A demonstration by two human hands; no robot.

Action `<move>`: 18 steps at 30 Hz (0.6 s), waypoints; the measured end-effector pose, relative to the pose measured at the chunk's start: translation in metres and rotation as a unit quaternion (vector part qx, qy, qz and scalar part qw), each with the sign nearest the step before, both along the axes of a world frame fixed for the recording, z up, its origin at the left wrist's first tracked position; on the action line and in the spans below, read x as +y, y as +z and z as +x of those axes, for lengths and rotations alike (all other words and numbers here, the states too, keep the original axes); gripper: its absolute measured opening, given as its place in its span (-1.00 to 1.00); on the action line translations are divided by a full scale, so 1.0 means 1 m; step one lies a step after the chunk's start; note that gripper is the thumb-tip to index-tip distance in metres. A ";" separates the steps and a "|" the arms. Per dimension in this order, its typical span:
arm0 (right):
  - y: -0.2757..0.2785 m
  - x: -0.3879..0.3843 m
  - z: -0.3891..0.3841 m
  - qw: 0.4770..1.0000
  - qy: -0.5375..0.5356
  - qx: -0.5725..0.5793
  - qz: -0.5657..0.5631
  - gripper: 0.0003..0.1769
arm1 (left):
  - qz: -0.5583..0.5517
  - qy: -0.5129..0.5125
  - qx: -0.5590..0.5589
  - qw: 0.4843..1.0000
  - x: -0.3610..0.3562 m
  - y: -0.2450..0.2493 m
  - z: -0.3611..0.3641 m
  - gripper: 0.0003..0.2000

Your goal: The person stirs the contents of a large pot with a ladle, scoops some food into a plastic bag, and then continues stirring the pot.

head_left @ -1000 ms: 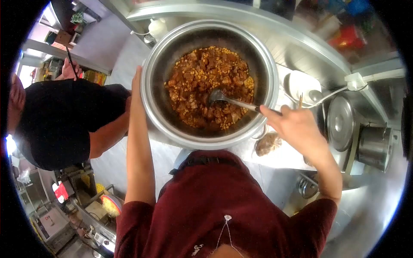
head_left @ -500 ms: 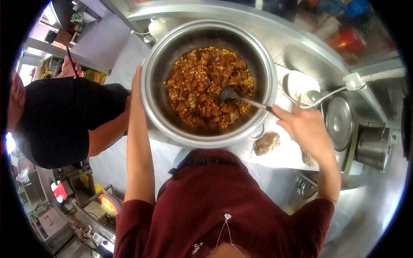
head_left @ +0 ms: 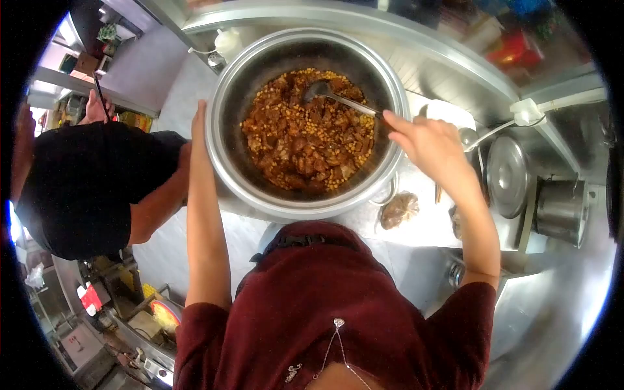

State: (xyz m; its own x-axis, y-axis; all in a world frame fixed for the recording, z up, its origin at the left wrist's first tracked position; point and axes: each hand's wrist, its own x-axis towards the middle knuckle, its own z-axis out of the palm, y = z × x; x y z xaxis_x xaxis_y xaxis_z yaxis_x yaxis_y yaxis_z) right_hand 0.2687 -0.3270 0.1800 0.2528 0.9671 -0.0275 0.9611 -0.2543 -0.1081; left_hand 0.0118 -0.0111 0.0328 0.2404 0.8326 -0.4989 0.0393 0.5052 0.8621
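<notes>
Stirring seems to be the step in hand. The right grip (head_left: 430,147) is closed round the handle of a ladle (head_left: 348,103), whose bowl lies forward and left of it in the brown stew with yellow kernels (head_left: 296,133). The left grip (head_left: 199,123), seen edge-on, is flattened against the outer side of the big pot (head_left: 312,55) — fingers straight, nothing clasped. A further stroke would call for a firm hold on the ladle and the pot kept steady; the raised rim limits the handle. Right of the right grip stand a round lid (head_left: 507,175) and a steel pot (head_left: 562,209); nearer the body, a brown bundle (head_left: 398,210) rests on the counter (head_left: 416,237).
</notes>
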 end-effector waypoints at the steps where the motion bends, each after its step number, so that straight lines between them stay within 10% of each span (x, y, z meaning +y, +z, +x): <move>1: -0.002 -0.006 -0.004 0.999 -0.009 -0.032 -0.024 -0.64 | 0.001 0.001 0.004 1.000 0.000 -0.002 0.000 -0.44; 18: -0.014 -0.006 -0.011 0.999 -0.016 -0.016 -0.030 -0.64 | 0.015 0.000 0.016 1.000 0.004 -0.007 0.000 -0.44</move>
